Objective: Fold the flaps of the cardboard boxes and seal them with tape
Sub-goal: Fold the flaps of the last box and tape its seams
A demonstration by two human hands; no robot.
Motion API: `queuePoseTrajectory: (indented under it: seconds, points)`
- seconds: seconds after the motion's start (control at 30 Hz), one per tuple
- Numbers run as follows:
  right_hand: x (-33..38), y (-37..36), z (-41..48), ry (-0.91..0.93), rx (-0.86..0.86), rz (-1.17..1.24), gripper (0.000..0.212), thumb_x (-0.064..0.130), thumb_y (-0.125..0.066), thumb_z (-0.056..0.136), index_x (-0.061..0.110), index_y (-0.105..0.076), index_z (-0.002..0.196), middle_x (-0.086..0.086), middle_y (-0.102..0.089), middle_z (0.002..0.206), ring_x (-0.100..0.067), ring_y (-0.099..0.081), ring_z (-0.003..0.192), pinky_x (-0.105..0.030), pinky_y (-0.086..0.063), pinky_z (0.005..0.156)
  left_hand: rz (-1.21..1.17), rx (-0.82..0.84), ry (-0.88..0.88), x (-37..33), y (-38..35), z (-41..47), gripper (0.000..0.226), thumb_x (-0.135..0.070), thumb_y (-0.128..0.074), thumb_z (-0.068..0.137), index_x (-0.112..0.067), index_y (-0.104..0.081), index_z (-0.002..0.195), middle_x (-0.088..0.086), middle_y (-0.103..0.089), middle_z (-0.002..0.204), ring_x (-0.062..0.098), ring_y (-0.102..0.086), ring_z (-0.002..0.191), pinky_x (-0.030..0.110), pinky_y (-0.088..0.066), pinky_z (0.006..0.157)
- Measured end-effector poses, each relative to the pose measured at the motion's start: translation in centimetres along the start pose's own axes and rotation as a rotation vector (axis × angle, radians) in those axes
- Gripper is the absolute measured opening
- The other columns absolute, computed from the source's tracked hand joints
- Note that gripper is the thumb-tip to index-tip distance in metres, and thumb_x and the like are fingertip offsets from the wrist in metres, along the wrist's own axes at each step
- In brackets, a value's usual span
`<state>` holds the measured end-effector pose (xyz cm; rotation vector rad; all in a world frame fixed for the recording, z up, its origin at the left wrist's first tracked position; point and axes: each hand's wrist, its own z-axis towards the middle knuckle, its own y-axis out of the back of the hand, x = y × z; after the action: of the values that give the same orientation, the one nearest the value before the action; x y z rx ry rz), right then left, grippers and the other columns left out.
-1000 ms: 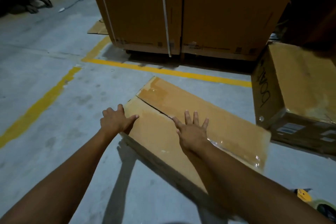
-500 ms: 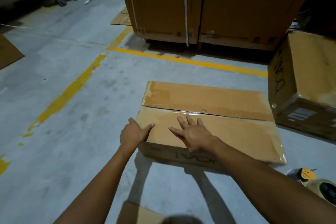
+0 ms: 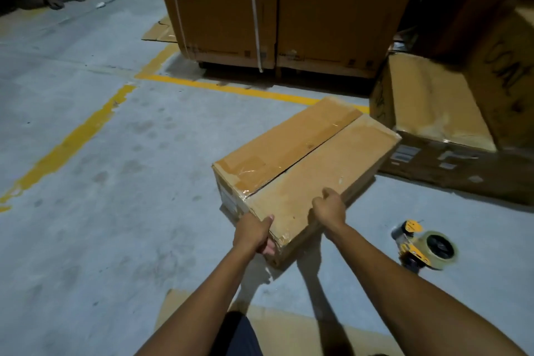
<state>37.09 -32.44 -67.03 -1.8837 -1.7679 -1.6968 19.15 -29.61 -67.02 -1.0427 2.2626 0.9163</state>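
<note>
Cardboard, brown and scuffed, makes up the box (image 3: 312, 170) in front of you: a long, low carton lying askew on the grey concrete floor (image 3: 115, 240), its near corner pointing back toward you and its far end close to the yellow painted line (image 3: 72, 141). Your left grip (image 3: 254, 235) wraps that near corner, thumb lying on the top face and fingers curled round the short end beneath it. Your right grip (image 3: 329, 206) closes on the long right-hand edge just beyond, thumb up on the top panel and fingers bent down over the side. You cannot tell whether the near end is lifted off the floor. Both top flaps are folded flat and meet in a dark seam that runs the length of the box; glossy, wrinkled clear tape (image 3: 248, 170) shines across the left flap at the near end and wraps over the corner. To the right of your right forearm, well apart from the box, a yellow-and-black tape dispenser (image 3: 424, 248) lies on its side with a roll of translucent tape on it. Behind stand tall brown cartons (image 3: 289, 9) bound by white straps, a crumpled box (image 3: 433, 113) with dark scrawled lettering rests at the right, and a flat cardboard sheet (image 3: 289, 326) lies under you.
</note>
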Motion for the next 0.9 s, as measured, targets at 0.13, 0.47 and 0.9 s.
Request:
queuePoseTrajectory:
  seconds: [0.13,0.47,0.9]
  points:
    - [-2.2,1.6,-1.0,0.099,-0.008,0.12,0.057,-0.008,-0.051,0.091,0.007,-0.049,0.146,-0.011,-0.056,0.146,-0.024,-0.052,0.136,-0.031,-0.043,0.108,-0.068,0.061,0.031,-0.7,-2.4,-0.7,0.051,-0.031,-0.056,0.101,0.019,-0.053,0.11,0.016,-0.068,0.056,0.026,-0.067,0.045,0.022,-0.044,0.035]
    - [-4.4,1.1,-0.8,0.252,0.056,-0.044,0.057,0.003,-0.066,0.094,0.02,-0.05,0.146,-0.009,-0.044,0.155,-0.02,-0.055,0.132,-0.022,-0.042,0.104,-0.076,0.087,0.08,-1.5,-2.1,-0.9,0.04,-0.027,-0.058,0.1,0.011,-0.062,0.089,0.017,-0.07,0.061,0.023,-0.068,0.048,0.022,-0.049,0.039]
    - [-5.6,2.0,-1.5,0.359,0.134,-0.154,0.055,0.005,-0.061,0.098,0.025,-0.047,0.147,-0.013,-0.022,0.165,-0.023,-0.05,0.136,-0.022,-0.038,0.107,-0.188,-0.011,0.116,1.1,-3.6,-1.9,0.039,-0.028,-0.063,0.098,0.011,-0.062,0.095,0.019,-0.072,0.066,0.027,-0.07,0.052,0.027,-0.053,0.045]
